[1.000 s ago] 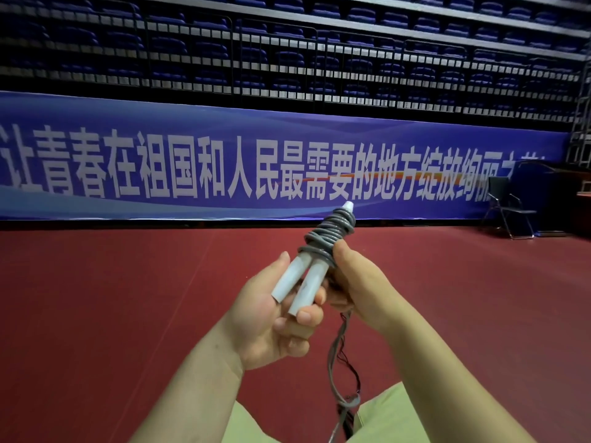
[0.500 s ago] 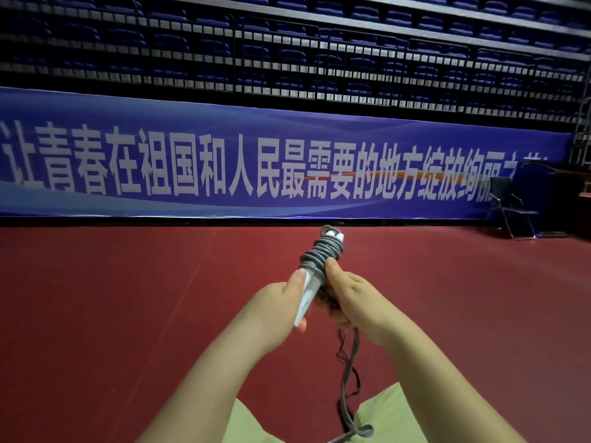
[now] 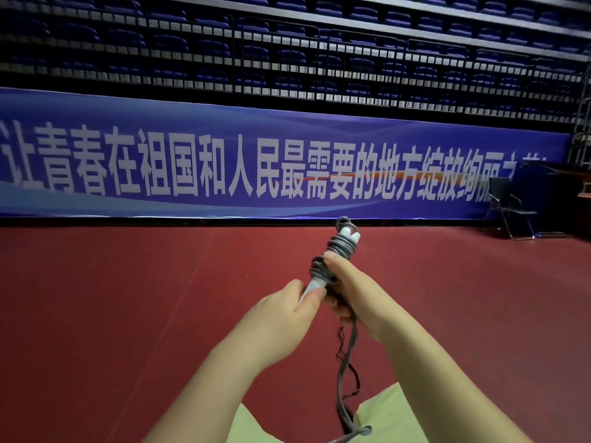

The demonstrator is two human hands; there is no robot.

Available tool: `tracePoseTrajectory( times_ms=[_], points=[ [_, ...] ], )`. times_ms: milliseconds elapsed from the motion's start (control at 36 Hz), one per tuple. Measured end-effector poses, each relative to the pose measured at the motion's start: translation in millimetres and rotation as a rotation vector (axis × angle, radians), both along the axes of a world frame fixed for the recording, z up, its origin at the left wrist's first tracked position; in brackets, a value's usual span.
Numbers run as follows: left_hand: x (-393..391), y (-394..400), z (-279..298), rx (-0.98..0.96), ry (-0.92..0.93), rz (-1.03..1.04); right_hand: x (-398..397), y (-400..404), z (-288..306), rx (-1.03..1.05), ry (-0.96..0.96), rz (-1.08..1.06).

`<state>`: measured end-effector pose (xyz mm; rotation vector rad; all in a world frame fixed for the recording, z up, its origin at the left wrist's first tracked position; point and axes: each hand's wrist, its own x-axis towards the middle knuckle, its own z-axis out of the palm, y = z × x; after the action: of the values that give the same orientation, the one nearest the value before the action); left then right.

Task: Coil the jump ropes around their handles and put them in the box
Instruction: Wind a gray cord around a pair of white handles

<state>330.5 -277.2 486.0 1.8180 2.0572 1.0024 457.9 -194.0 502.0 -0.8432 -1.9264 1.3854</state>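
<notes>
Two bare hands meet in the middle of the view, held out above a dark red sports floor [image 3: 128, 314]. The left hand [image 3: 281, 318] curls its fingers and thumb around the near, lower end of a pair of pale white plastic jump-rope handles [image 3: 315, 284], which lie side by side and tilt up and away to the right. The right hand [image 3: 351, 289] grips the same bundle just beyond the left hand, its thumb pressed against the grey cord [image 3: 340, 247] wound in tight loops around the handles. The far tips of the handles poke out above the coils, past both hands.

From beneath the right hand, the loose remainder of the grey cord hangs straight down between the forearms and ends in a small loop near the bottom edge, beside a pair of light yellow-green trouser legs [image 3: 383, 414].

Far across the floor runs a long blue banner with large white Chinese characters [image 3: 224, 164]. Above it rise rows of dark blue folded stadium seats [image 3: 287, 36] behind railings. At the far right stands a black folding chair [image 3: 507, 206].
</notes>
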Motion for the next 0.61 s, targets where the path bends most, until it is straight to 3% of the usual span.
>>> tracePoseTrajectory(
  times_ms=[83,250,361,500,611],
  points=[
    [-4.3,-0.2,4.4,-0.062,-0.360,-0.189,-1.5,-0.9,0.3,-0.005,0.180,0.052],
    [-11.0,-6.2,14.1,-0.106,-0.854,-0.491,1.6,-1.4,1.6,-0.048,0.419,0.185],
    [-18.6,-5.3,8.0,-0.263,-1.144,-0.928,5.9,-5.5,9.8,-0.022,0.496,0.379],
    [3.7,-6.1,-2.6,-0.356,-1.254,-1.275,5.1,-20.4,22.2,-0.025,0.583,0.648],
    [21.7,-11.8,2.5,-0.328,-1.358,-1.353,5.2,-15.8,24.8,0.057,0.631,0.652]
  ],
)
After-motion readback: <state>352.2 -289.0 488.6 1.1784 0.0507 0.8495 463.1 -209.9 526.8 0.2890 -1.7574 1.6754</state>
